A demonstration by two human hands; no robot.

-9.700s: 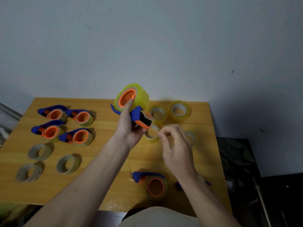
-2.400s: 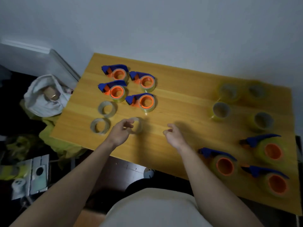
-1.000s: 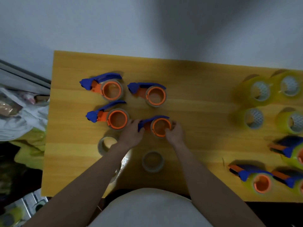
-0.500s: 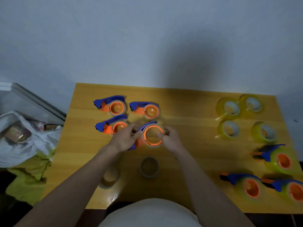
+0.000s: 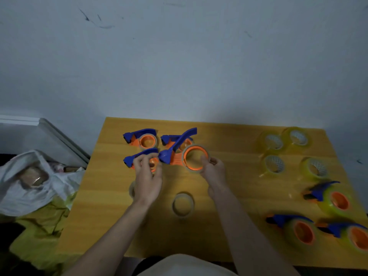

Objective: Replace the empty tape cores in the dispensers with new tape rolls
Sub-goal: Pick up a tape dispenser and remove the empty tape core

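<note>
My right hand (image 5: 213, 168) grips a blue and orange dispenser (image 5: 194, 158) by its ring, which carries a thin empty core, and holds it tilted above the wooden table (image 5: 229, 134). Its blue handle points up and away. My left hand (image 5: 147, 177) hovers just left of the dispenser's blue nose with loosely curled fingers and holds nothing that I can see. Under that hand lies another dispenser (image 5: 139, 156), partly hidden. Two more lie behind, one (image 5: 147, 139) in full view and one (image 5: 168, 138) mostly covered. Several new yellow tape rolls (image 5: 273, 165) stand at the right.
One empty core (image 5: 182, 204) lies near the front edge; another (image 5: 131, 189) peeks out beside my left wrist. Three dispensers loaded with yellow tape (image 5: 300, 232) lie at the front right. Off the table's left side, a white bag (image 5: 29, 176) rests on yellow cloth.
The dispenser has been lifted off the table and tilted, its handle now swung upward. My left hand has come off its blue end and drawn back to the left.
</note>
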